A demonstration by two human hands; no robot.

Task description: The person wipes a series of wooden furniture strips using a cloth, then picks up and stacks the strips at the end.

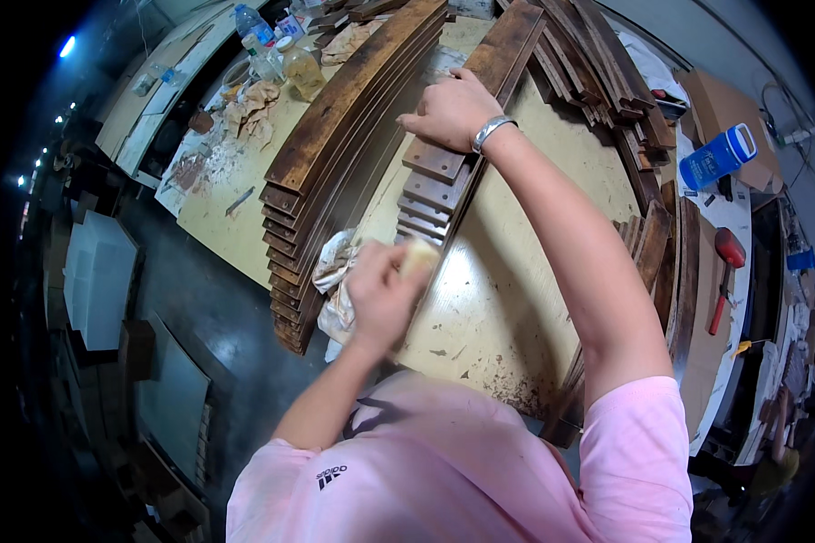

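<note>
In my left hand (382,291), blurred by motion, is a small pale-yellow sponge-like pad (417,260). It is beside the near ends of a middle stack of curved, dark-brown wooden slats (436,161), whose stepped ends have drilled holes. My right hand (451,110), with a silver band at the wrist, presses down on this stack, its thumb out to the left and the other fingers bent over the wood. Left of it stands a taller stack of brown curved slats (330,113). A crumpled white cloth (337,281) lies by my left hand.
More slats (598,63) lie at the far right, and others (684,262) nearer on the right. Bottles and a jar (301,71) stand at the far left beside crumpled paper (252,110). A blue jug (718,158) and a red-handled tool (726,262) rest on the right-hand surface.
</note>
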